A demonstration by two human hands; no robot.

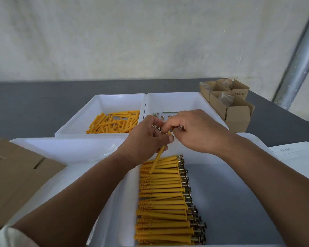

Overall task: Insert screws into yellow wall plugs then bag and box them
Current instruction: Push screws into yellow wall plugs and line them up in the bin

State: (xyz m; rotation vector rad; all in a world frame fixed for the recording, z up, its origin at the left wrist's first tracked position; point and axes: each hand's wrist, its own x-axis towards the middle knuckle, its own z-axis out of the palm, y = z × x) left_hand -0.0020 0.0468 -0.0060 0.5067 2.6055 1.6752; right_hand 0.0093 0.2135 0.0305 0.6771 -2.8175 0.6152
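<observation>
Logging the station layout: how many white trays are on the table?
4: far left tray holds loose plugs; far right tray holds screws; near left tray; near right tray holds the assembled row. None appears hidden.

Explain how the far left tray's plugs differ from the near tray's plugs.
The far plugs lie in a loose heap; the near plugs lie in a neat row. The far plugs show no screws; the near plugs each have a screw head at the right end. Both are yellow.
</observation>
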